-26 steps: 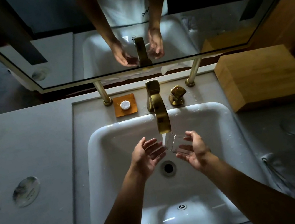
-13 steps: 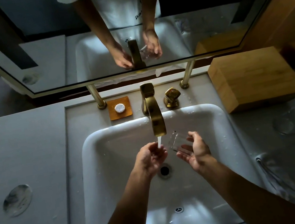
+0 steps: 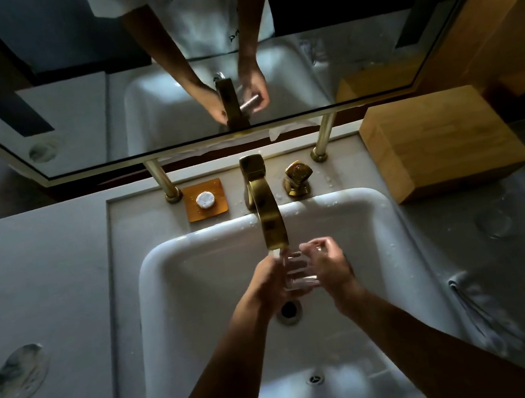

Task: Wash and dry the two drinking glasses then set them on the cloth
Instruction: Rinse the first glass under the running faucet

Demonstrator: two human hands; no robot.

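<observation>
Under the brass faucet (image 3: 268, 213), both hands' grips curl around one glass (image 3: 297, 271) above the white sink (image 3: 198, 279) set in the grey bench (image 3: 41, 277): left hand (image 3: 268, 284), right hand (image 3: 329, 264).

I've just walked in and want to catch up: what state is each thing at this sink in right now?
Clear drinking glass: under the spout, gripped by both hands.
Gold curved tap: running.
Left hand: fingers round the glass.
Right hand: fingers round the glass.
White basin: drain open, not filling.
Round white soap: lying on its amber dish.
</observation>
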